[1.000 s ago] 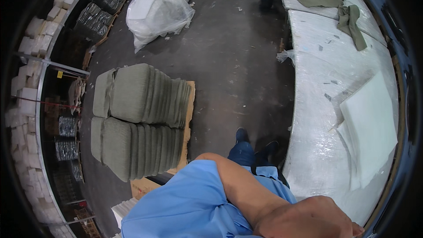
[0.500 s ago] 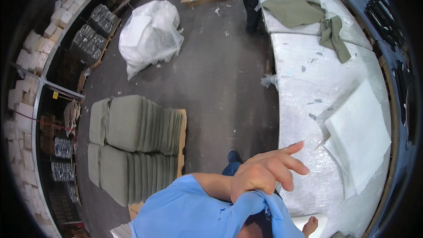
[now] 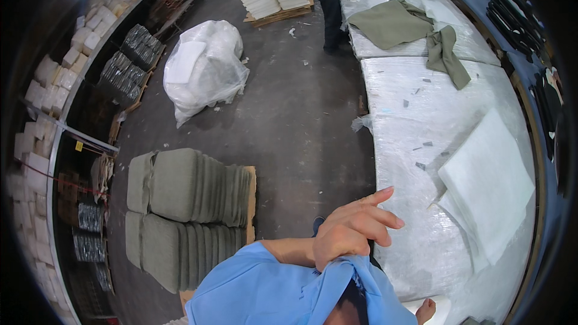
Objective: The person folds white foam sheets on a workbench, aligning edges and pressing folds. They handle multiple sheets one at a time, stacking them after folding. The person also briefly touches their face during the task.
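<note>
Left hand (image 3: 349, 229) grips a blue shirt (image 3: 259, 289) beside a wrapped surface (image 3: 400, 138)

The dark grey floor (image 3: 289, 138) spreads widest, running between shelving on the left and the long surface, covered in clear film, on the right. On the floor at left stands a block of grey-green pads (image 3: 186, 198), packed upright in two tiers. The shirt fills the lower middle of the view, worn by the person. Flat white sheets (image 3: 487, 186) lie stacked askew on the surface, and beyond the pads sits a bulging clear plastic bag (image 3: 208, 78). A grey-green cloth (image 3: 391, 23) lies farther along the surface. The left hand closes on a raised fold of the shirt near the neck, its other fingers pointing out to the right. Smallest is the right hand (image 3: 426, 310), barely visible at the lower edge beside a pale piece (image 3: 443, 309); whether it holds anything, I cannot tell.
</note>
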`<state>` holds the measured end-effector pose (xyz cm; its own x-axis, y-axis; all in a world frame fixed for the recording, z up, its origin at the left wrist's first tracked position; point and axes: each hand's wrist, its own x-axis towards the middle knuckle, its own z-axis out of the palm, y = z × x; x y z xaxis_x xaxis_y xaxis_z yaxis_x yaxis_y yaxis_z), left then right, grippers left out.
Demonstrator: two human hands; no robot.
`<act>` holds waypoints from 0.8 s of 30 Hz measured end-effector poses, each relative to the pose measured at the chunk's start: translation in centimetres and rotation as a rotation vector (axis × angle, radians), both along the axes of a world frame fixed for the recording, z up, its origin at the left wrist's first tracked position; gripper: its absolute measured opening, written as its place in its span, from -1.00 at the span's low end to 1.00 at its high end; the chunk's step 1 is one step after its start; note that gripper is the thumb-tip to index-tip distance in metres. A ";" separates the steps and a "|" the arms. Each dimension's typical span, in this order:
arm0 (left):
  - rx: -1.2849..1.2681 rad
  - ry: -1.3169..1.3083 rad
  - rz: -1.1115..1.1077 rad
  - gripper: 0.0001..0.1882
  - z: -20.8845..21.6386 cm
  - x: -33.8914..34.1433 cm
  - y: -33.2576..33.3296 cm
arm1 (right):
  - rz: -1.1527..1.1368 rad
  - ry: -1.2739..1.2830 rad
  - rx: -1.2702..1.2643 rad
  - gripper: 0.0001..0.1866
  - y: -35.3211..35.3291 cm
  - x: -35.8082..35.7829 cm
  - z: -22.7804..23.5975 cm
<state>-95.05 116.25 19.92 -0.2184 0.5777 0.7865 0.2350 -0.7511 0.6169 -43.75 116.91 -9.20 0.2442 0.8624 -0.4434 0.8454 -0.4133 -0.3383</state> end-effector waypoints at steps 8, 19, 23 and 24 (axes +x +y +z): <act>0.085 -0.047 0.027 -0.86 1.4 1.0 -0.9 | -0.102 0.073 0.209 -0.73 0.5 2.0 -2.3; 0.181 0.039 0.079 -0.84 1.7 1.5 -2.2 | -0.064 0.041 0.213 -0.73 0.7 2.1 -3.4; 0.186 0.066 0.085 -0.86 1.7 1.3 -2.4 | -0.043 0.064 0.226 -0.74 0.6 2.2 -3.5; 0.174 0.035 0.071 -0.84 1.5 1.3 -2.6 | -0.033 0.055 0.229 -0.75 0.7 2.0 -3.5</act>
<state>-93.71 113.67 21.44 -0.2241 0.4165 0.8811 0.3104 -0.8265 0.4697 -41.72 117.61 -12.72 0.2549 0.9341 -0.2500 0.8107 -0.3474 -0.4713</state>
